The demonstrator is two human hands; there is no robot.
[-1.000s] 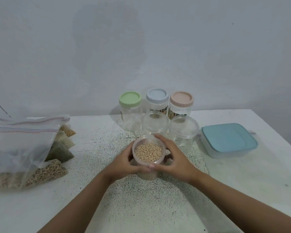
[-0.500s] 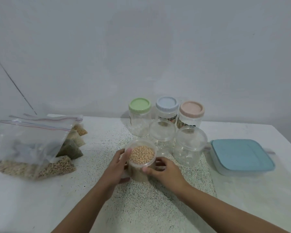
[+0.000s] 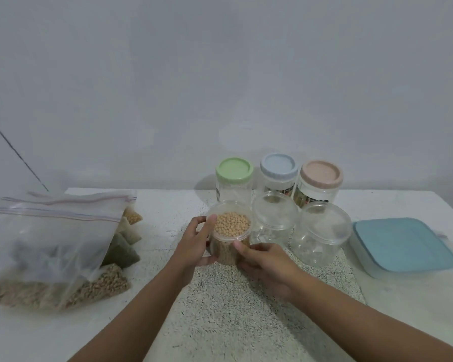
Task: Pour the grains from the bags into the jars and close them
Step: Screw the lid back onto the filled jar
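Observation:
A clear jar full of tan beans (image 3: 230, 226), with a clear lid on top, stands on the speckled mat (image 3: 236, 304). My left hand (image 3: 194, 244) grips its left side, thumb low and fingers up at the rim. My right hand (image 3: 262, 259) holds its lower right side with curled fingers. Two empty clear jars (image 3: 275, 220) (image 3: 323, 231) with clear lids stand just right of it. Behind them are three jars with a green lid (image 3: 234, 169), a blue lid (image 3: 279, 165) and a pink lid (image 3: 321, 173). Zip bags of grains (image 3: 50, 246) lie at the left.
A blue-lidded square container (image 3: 403, 246) sits at the right on the white table (image 3: 416, 322). Small grain packets (image 3: 120, 246) lie behind the big zip bags. The wall stands close behind the jars.
The view has tilted up and shifted. The bean jar has moved away from me, up beside the two empty jars, and my hands have slid from its top to its sides.

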